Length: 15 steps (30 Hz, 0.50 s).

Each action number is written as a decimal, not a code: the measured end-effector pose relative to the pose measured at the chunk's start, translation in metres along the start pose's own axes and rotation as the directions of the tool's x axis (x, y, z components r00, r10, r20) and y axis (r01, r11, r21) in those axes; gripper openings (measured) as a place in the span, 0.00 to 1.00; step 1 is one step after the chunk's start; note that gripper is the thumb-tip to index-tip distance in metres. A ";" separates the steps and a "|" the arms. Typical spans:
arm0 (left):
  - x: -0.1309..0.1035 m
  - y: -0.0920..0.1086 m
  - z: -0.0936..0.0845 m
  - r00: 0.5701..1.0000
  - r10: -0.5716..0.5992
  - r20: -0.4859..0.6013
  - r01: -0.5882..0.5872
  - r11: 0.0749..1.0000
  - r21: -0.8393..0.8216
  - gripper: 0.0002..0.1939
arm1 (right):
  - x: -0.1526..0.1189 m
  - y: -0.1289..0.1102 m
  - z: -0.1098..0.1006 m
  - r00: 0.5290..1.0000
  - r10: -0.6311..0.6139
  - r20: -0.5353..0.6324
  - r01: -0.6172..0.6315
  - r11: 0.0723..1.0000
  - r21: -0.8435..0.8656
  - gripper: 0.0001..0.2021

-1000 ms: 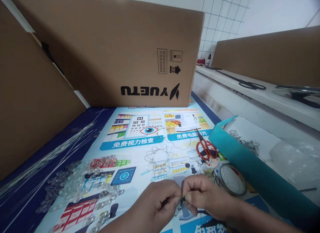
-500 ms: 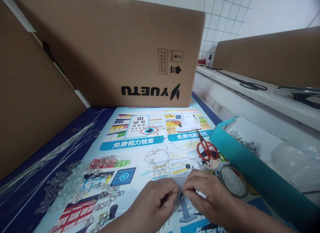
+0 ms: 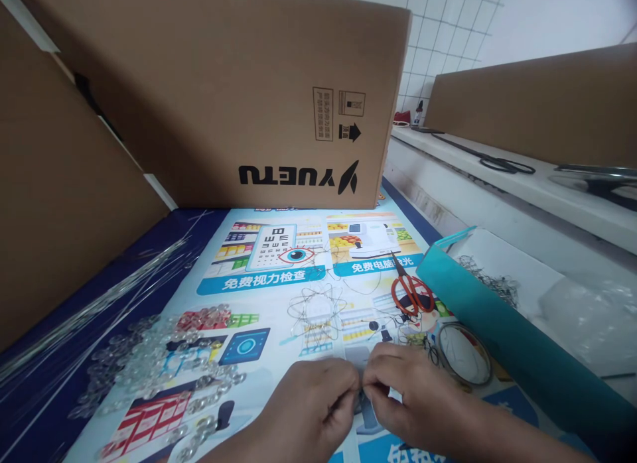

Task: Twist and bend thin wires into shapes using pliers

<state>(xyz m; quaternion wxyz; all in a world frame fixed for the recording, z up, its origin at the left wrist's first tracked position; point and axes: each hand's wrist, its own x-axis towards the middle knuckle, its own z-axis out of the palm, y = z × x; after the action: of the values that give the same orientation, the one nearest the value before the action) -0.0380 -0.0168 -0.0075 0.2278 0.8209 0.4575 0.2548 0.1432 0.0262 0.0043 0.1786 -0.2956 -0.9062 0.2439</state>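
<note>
My left hand (image 3: 323,400) is closed, thumb and fingers pinched together, low in the middle of the view. Close beside it, my right hand (image 3: 405,390) makes a similar pinch. The fingertips almost meet, and whatever lies between them is too small to make out. Just beyond the hands, a flower-shaped loop of thin wire (image 3: 318,310) lies on the printed sheet (image 3: 269,400). Scissors with red handles (image 3: 413,295) lie past my right hand. A round ring-like coil (image 3: 462,355) sits to the right of that hand. Loose clear beads (image 3: 149,357) are spread to the left.
A large cardboard box (image 3: 239,91) stands across the back, with another cardboard panel (image 3: 64,184) at left. Long thin wires (image 3: 114,287) lie along the left side. At right is a teal-sided box (image 3: 502,330) holding tangled wire (image 3: 490,280) and clear plastic (image 3: 587,317).
The view has tilted slightly, so the background sits a little higher. My hands stay pinched close together, with the fingertips shifted slightly.
</note>
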 end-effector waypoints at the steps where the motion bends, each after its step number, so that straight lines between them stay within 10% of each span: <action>1: 0.000 0.000 0.000 1.000 -0.006 0.002 0.006 1.000 0.009 0.08 | -0.001 -0.001 0.002 1.000 -0.015 -0.017 0.014 0.999 -0.042 0.07; 8: 0.000 0.001 0.002 0.998 -0.056 0.006 0.056 0.998 0.023 0.08 | -0.008 -0.008 0.012 0.976 -0.150 -0.160 0.079 0.921 -0.382 0.08; 15: -0.001 0.000 -0.006 0.997 -0.052 0.061 0.058 0.993 -0.105 0.09 | 0.001 -0.004 0.004 0.994 0.101 -0.052 -0.095 0.990 0.105 0.06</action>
<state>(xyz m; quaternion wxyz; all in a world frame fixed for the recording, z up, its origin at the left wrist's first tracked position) -0.0421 -0.0171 -0.0031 0.2913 0.8017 0.4590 0.2485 0.1390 0.0233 0.0036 0.2072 -0.3369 -0.8715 0.2901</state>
